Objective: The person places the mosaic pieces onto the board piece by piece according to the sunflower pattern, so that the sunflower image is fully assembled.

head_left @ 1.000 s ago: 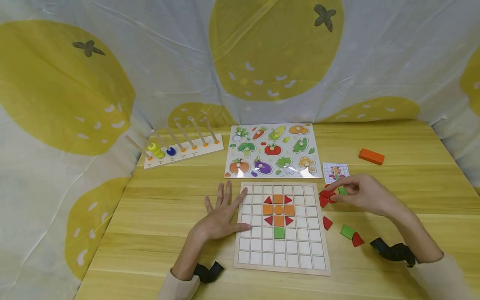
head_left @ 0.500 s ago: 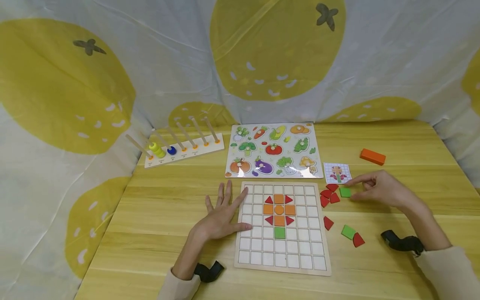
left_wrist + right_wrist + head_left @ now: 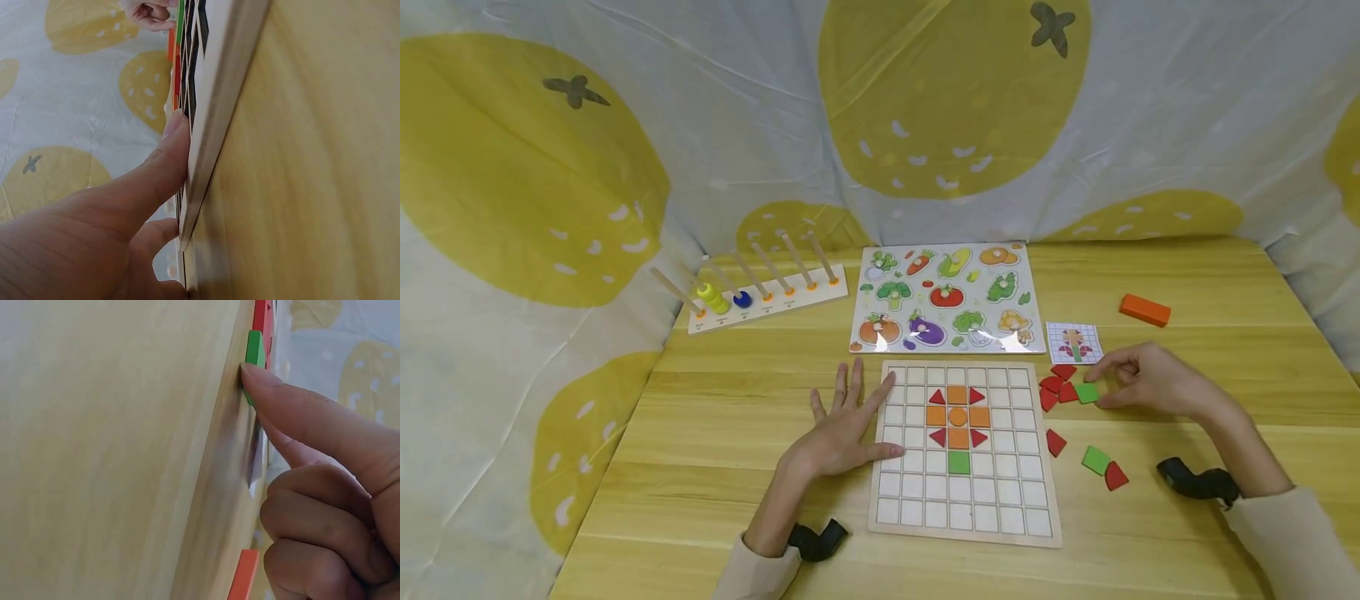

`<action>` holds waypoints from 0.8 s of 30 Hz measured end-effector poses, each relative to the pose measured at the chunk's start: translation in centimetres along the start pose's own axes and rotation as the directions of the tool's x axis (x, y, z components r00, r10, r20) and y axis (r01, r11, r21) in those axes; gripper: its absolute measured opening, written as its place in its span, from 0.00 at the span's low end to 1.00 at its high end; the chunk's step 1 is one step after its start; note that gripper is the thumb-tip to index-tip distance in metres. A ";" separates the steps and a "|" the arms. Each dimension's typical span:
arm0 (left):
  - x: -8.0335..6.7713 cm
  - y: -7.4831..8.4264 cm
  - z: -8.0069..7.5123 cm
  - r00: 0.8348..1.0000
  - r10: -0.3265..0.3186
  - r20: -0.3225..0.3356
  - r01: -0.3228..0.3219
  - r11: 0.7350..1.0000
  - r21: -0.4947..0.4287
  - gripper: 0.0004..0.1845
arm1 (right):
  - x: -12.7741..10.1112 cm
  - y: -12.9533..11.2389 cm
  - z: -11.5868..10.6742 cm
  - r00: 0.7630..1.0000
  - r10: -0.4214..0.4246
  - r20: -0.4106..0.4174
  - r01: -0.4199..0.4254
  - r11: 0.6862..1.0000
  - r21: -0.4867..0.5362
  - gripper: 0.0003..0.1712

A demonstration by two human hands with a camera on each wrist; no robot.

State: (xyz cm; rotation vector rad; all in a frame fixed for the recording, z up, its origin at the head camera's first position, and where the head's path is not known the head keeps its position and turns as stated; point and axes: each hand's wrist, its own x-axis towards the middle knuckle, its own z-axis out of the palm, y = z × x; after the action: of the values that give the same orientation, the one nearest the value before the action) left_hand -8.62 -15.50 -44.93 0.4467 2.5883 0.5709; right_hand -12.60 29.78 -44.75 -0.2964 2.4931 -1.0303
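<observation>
A square wooden grid board [image 3: 902, 504] lies on the table. It bears orange squares, an orange disc [image 3: 957, 417], red triangles [image 3: 937, 437] and a green square [image 3: 958, 462]. My left hand [image 3: 838, 433] rests spread over the board's left edge, thumb and index finger on its face; the left wrist view shows the thumb against the rim. Right of the board, my right hand [image 3: 1153, 382] pinches a loose green square tile [image 3: 1086, 392] between thumb and index fingertips, other fingers curled in. Several red quarter-circle tiles [image 3: 1049, 400] lie beside that tile.
A small pattern card [image 3: 1060, 335] lies behind the loose tiles. Nearer me are another green tile [image 3: 1096, 460] and a red tile [image 3: 1116, 476]. A vegetable puzzle board [image 3: 917, 292], a peg stand [image 3: 790, 304] and an orange block [image 3: 1145, 309] stand farther back, before a hanging cloth.
My right hand moved right from over the red tiles to the green tile, which then slid slightly left against a red piece. My left hand stays in place.
</observation>
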 end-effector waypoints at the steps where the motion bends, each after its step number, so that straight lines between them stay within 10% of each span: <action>1: 0.0 0.0 0.0 1.000 0.000 0.000 0.000 1.000 0.001 0.54 | 0.0 0.0 0.0 1.000 -0.003 0.001 0.003 1.000 -0.007 0.20; 18: 0.0 0.0 0.0 1.000 0.006 0.002 -0.006 1.000 -0.011 0.54 | -0.3 -1.7 0.8 0.997 -0.057 -0.049 0.052 0.994 -0.095 0.05; 24: 0.1 0.0 0.0 1.000 0.008 0.002 -0.008 1.000 -0.007 0.54 | -1.0 -0.4 -0.4 0.994 -0.073 0.078 0.072 0.997 0.016 0.14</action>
State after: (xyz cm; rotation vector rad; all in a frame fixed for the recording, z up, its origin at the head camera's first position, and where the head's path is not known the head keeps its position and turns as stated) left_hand -8.67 -15.45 -44.96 0.4556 2.5826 0.5819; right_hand -11.91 30.12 -43.90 -0.4180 2.4201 -1.0423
